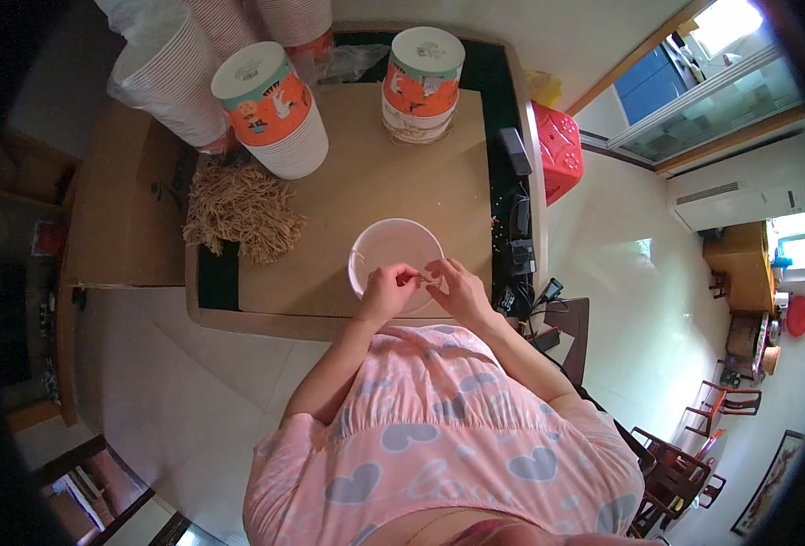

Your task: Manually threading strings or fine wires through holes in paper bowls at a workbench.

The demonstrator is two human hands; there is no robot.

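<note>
An open paper bucket [391, 238] with a pale pinkish-white inside stands at the near side of the cardboard sheet. Above its near right rim, my left hand [391, 288] and my right hand [460, 290] meet, fingertips pinched together. Between them is a short bit of tan twine cord [430, 280], mostly hidden by the fingers. A bit of cord also shows at the bucket's left rim. To the left lies a heap of tan twine cords [243, 212].
Upside-down stacks of orange and white paper buckets stand at the back left [279, 118] and back right [423, 77]; cords hang round the right one. Wrapped bucket stacks [167, 77] rise behind a cardboard box [129, 205]. Black power adapters [520, 214] line the right edge, beside a red stool [559, 150].
</note>
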